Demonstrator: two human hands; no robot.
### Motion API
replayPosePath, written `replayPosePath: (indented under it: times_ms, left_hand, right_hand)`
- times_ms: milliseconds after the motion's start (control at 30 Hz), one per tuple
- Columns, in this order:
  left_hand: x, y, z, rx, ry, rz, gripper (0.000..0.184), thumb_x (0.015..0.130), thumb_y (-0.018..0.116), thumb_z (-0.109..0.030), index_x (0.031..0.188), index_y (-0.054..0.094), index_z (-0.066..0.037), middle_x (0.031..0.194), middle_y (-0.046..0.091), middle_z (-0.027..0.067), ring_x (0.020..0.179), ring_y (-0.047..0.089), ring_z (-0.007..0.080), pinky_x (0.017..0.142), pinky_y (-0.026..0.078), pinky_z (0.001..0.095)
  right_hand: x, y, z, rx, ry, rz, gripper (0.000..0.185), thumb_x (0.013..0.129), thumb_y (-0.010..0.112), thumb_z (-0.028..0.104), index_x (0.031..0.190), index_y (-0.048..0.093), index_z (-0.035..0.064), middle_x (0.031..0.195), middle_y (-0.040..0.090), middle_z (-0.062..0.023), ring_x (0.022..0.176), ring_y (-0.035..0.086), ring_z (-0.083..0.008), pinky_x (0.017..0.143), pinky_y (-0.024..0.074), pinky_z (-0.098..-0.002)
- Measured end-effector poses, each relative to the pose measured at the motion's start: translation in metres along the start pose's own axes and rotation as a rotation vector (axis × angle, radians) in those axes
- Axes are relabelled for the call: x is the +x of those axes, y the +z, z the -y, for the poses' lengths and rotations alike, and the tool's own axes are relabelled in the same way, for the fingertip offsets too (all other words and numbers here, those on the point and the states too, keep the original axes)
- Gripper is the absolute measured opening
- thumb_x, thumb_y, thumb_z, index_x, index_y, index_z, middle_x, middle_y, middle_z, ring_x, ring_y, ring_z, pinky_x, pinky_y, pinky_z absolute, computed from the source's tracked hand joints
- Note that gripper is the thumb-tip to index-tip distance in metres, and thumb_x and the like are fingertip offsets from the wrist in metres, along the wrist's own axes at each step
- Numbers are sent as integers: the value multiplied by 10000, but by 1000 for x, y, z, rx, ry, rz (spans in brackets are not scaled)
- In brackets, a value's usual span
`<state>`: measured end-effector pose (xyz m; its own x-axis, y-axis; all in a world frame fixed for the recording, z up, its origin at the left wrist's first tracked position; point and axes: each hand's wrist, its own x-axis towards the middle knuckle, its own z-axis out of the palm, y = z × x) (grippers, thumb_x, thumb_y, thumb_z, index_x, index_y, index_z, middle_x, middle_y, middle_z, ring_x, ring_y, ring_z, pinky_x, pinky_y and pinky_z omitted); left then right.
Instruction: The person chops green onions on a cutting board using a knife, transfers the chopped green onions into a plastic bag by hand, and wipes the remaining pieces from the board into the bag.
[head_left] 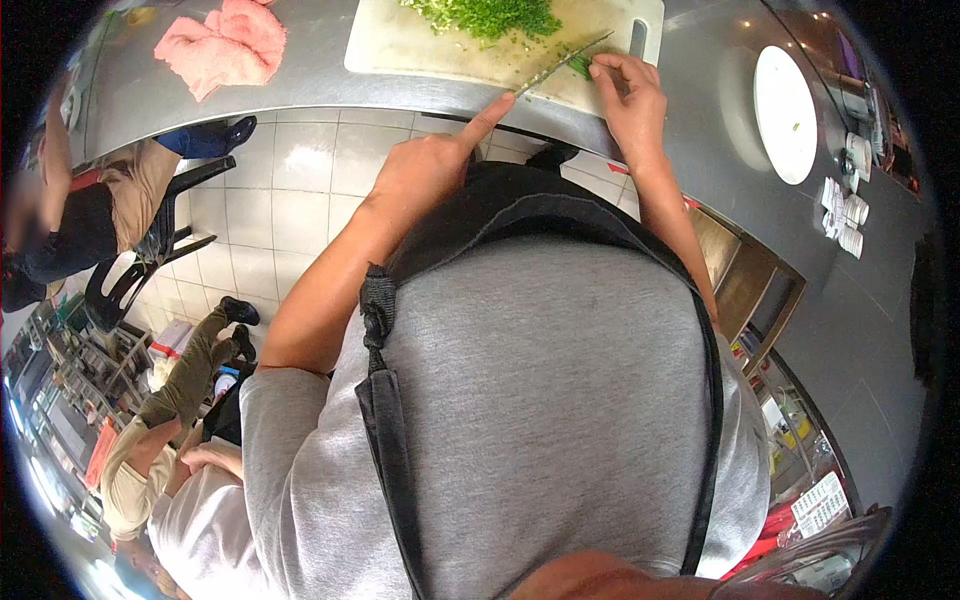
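My left hand point(430, 160) is closed round a knife point(560, 64), its index finger stretched along the blade's spine. Bits of green cling to the blade, which slants across a white cutting board point(400, 50). Close to the knife tip, the bent fingers of my right hand point(632, 100) hold a short bunch of green onions point(580, 66) on the board. A heap of finely chopped green onion point(490, 15) lies at the far side of the board, cut off by the frame edge. My palm and the knife's handle are hidden.
A pink cloth point(225, 48) lies on the steel counter point(310, 92) to the left. At right are a white oval plate point(785, 115) and small stacked white dishes point(850, 240). Seated people and a black chair point(125, 285) are on the left, over a tiled floor point(300, 165).
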<state>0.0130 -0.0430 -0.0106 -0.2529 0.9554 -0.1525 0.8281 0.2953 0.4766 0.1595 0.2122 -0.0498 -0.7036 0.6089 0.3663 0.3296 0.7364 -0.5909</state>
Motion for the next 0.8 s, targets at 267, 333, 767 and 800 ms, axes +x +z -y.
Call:
replayPosePath:
  times_ms: [267,333,767,800]
  left_hand:
    - [2,1,-1,-28,8,-6,933,838,546,-14,1584,133,-391,550,586,154,487,606,361,476,474,504]
    - [2,0,-1,-22,8,-4,934,837,547,-14,1583,136,-396,548,584,149,484,604,359,474,474,501]
    - [4,-5,-4,22,-43,125,1012,782,558,34,1585,125,-403,670,672,142,577,669,330,535,528,470]
    - [5,-5,-3,9,-44,126,1009,784,555,34,1585,124,-404,672,673,139,576,669,328,534,530,468]
  right_hand:
    - [-3,11,-6,33,-45,-24,160,773,804,146,895,742,65,982,717,-113,980,650,-299,855,527,-383]
    - [-2,14,-9,31,-74,-44,136,769,801,129,871,743,62,969,717,-112,962,655,-297,838,532,-378]
    - [3,16,-6,85,-50,-55,97,772,768,72,853,725,42,934,702,-113,898,651,-300,791,538,-374]
    - [1,17,-6,116,-39,-64,100,775,769,73,861,728,42,939,704,-113,902,653,-300,795,539,-373]
